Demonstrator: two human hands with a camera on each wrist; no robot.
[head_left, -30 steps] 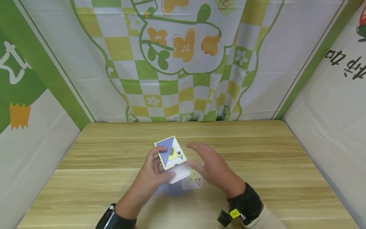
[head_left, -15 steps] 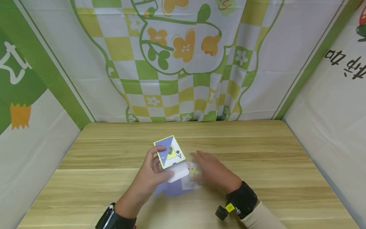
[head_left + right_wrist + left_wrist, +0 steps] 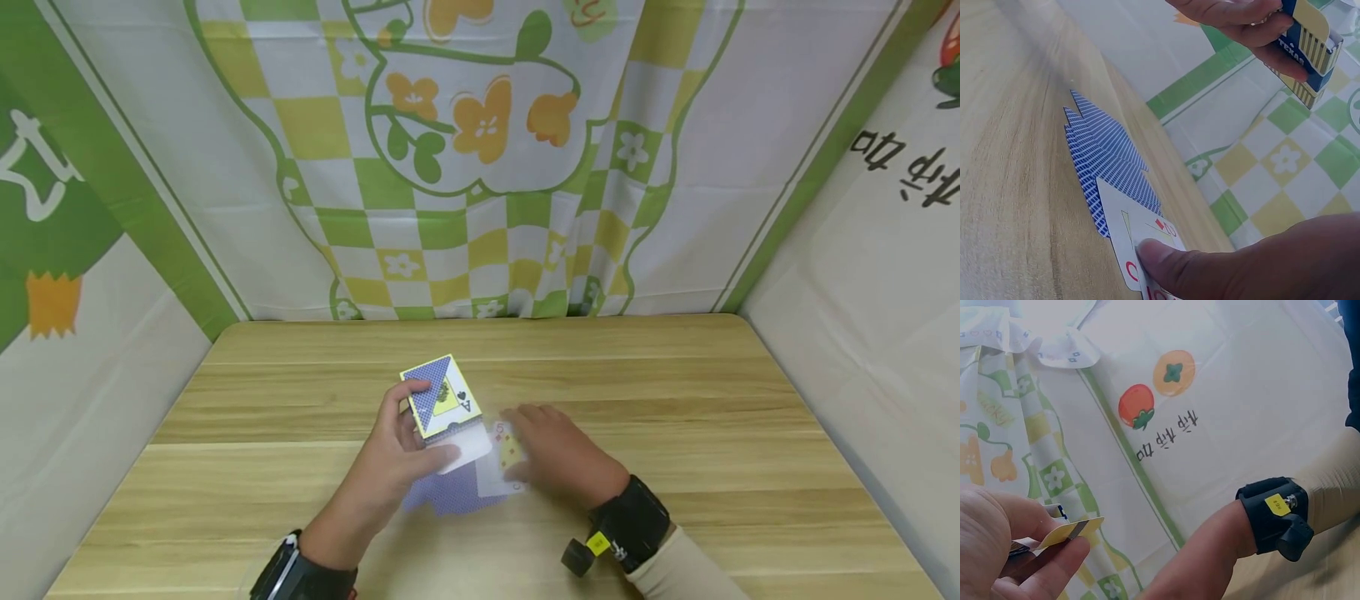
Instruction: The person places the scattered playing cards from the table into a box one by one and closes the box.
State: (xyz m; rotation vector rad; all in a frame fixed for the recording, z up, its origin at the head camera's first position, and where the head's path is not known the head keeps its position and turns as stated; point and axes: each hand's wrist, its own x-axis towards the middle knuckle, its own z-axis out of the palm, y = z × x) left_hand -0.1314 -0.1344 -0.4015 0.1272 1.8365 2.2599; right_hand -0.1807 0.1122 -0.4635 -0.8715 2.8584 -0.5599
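My left hand (image 3: 382, 454) holds a blue, white and yellow card box (image 3: 446, 400) above the table, its thumb on the white flap (image 3: 468, 448). Lettering on the box (image 3: 1310, 78) reads "TEXAS" in the right wrist view. Below lie face-down blue-backed playing cards (image 3: 453, 493), loosely fanned. At their right end is a face-up five of diamonds (image 3: 491, 471). My right hand (image 3: 566, 454) grips at the face-up cards, fingers and thumb at opposite edges. The right wrist view shows the thumb (image 3: 1157, 255) on a second face-up card; the other fingers are hidden there.
The wooden table (image 3: 675, 400) reaches back to a green and white checked curtain (image 3: 487, 250). White fabric walls (image 3: 862, 292) stand at both sides. Both wrists wear black straps (image 3: 633, 521) with devices.
My right hand has come down from beside the card box to the face-up cards, and its fingers have drawn in. My left hand has shifted slightly left with the box.
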